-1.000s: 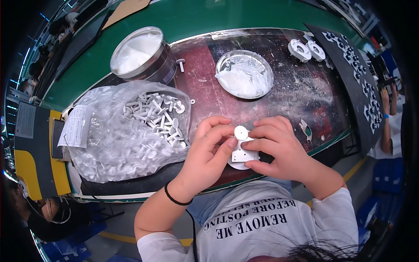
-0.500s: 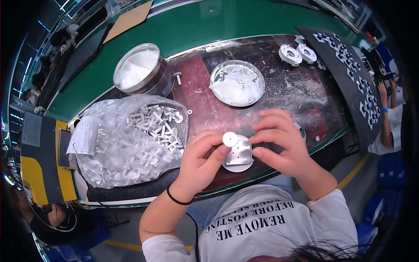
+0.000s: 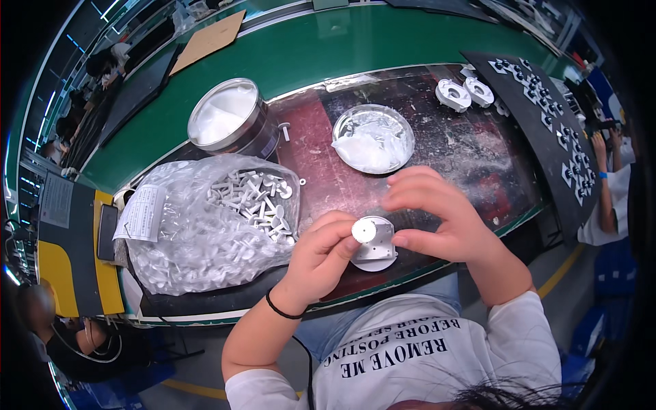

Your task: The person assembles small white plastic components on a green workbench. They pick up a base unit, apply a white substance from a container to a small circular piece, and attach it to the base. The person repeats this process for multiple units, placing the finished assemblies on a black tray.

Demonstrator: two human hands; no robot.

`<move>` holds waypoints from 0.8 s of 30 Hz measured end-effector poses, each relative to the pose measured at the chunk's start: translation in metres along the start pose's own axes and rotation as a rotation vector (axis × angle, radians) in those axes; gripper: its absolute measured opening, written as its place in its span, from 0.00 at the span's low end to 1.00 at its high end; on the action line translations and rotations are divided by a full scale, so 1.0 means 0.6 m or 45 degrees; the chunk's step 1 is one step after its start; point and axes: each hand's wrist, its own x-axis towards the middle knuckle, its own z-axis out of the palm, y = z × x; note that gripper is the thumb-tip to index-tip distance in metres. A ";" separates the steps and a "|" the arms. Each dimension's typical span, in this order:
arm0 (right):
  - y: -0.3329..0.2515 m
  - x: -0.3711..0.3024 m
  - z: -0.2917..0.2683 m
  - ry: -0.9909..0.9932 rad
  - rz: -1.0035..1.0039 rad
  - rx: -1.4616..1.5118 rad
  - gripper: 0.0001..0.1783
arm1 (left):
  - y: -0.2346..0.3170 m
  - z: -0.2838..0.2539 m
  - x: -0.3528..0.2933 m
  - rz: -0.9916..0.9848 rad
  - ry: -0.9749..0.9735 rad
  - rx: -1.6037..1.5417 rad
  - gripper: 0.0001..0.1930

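My left hand (image 3: 320, 258) pinches a small white toothed gear (image 3: 364, 231) at its left edge between thumb and forefinger. Partly behind the gear is a round white housing (image 3: 376, 264) with a metal plate (image 3: 378, 250) on it, at the table's near edge. My right hand (image 3: 447, 220) is open to the right of the housing, fingers spread and bent. Its thumb tip lies close to the housing's right side; whether it touches I cannot tell.
A clear bag (image 3: 198, 256) of white stemmed parts (image 3: 256, 198) lies to the left. Behind it stands a tin (image 3: 258, 137) with white contents. A metal dish (image 3: 404, 160) holds white grease-like stuff and film. White housings (image 3: 453, 96) and a black board (image 3: 540, 130) with small parts are right.
My right fingers have lifted away from the housing and opened wider. The gear in my left hand sits slightly lower over the plate. The whole view has shifted a little.
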 end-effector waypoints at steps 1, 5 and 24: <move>-0.002 0.005 0.002 -0.022 0.004 0.043 0.17 | 0.001 0.000 0.000 -0.001 -0.003 -0.009 0.13; -0.009 0.018 0.007 -0.116 0.029 0.104 0.17 | -0.003 -0.002 0.001 0.026 -0.049 -0.061 0.13; -0.005 0.011 0.031 0.073 0.073 0.040 0.19 | -0.004 0.002 -0.001 0.030 0.002 -0.024 0.13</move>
